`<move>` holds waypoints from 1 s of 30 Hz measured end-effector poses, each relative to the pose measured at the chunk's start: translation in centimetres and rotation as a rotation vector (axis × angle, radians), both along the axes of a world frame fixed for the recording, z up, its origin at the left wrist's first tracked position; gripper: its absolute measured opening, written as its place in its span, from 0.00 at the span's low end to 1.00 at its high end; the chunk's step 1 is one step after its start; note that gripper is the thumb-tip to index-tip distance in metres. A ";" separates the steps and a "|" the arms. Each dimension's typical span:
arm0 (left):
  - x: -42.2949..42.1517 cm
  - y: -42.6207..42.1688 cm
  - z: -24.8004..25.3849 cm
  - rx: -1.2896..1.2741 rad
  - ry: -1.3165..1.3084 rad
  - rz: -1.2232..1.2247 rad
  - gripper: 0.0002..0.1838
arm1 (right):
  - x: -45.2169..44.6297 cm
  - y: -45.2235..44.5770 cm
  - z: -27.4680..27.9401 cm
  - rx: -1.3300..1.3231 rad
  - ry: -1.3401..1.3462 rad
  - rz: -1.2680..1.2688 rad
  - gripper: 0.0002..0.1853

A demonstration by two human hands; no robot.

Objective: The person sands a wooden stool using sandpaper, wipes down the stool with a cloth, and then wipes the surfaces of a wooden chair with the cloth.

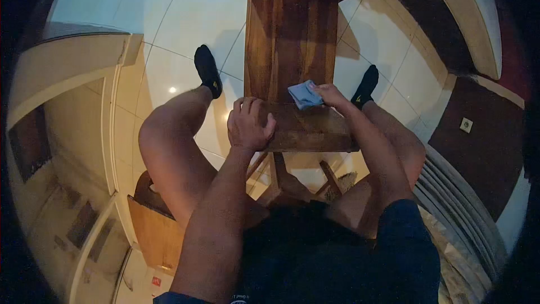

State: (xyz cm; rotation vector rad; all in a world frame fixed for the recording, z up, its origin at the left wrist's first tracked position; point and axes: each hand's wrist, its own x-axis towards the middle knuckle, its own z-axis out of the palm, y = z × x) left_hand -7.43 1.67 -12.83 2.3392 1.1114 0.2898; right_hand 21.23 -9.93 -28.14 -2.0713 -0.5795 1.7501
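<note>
A brown wooden piece of furniture with a long panel lies between my legs. My left hand rests on the left end of its near board, with the fingers over the edge and the thumb apart. Near the right part of that board, my right hand grips a folded light-blue cloth between thumb and fingers. The cloth lies against the wood where the long panel meets the near board. Part of my right hand's fingers is hidden by the cloth.
White floor tiles surround the furniture. Wooden legs show below the near board. A wooden cabinet stands at the lower left, beside a glazed frame. At the right are a wall socket and a grey curtain.
</note>
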 end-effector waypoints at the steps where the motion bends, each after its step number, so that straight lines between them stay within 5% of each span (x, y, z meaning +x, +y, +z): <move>1: 0.0 0.0 0.0 0.005 0.011 -0.001 0.23 | -0.2 0.3 0.7 -0.002 -0.103 0.003 0.34; 6: -0.2 0.1 -0.2 0.014 0.039 -0.009 0.22 | 0.2 0.5 2.5 -0.096 -0.158 -0.030 0.29; 9: -0.1 0.0 -0.1 -0.002 0.058 -0.011 0.21 | 2.1 -1.5 -0.7 0.423 -0.824 0.946 0.24; 10: -0.1 0.0 -0.1 -0.013 0.078 -0.008 0.21 | 1.9 -1.0 0.8 0.422 -0.823 0.946 0.24; 12: -0.1 0.0 0.0 -0.027 0.099 -0.004 0.21 | 1.4 -0.2 5.1 0.478 -0.705 0.805 0.21; 17: -0.2 0.2 -0.2 -0.023 0.052 -0.018 0.21 | -2.5 2.8 4.2 0.682 -0.245 0.822 0.19; 19: -0.2 0.1 -0.2 -0.015 0.048 -0.024 0.21 | -6.2 4.6 3.4 -0.086 0.306 0.539 0.22; 23: -0.2 0.1 -0.3 -0.038 0.053 -0.016 0.20 | -9.3 3.7 -2.0 0.389 0.312 0.482 0.34; 27: -0.1 0.2 -0.2 -0.010 0.050 -0.024 0.20 | -10.6 3.7 0.8 0.453 0.178 0.731 0.39; 30: -0.1 0.2 -0.2 -0.024 0.074 -0.027 0.19 | -9.3 -0.4 -5.3 0.402 0.202 0.768 0.39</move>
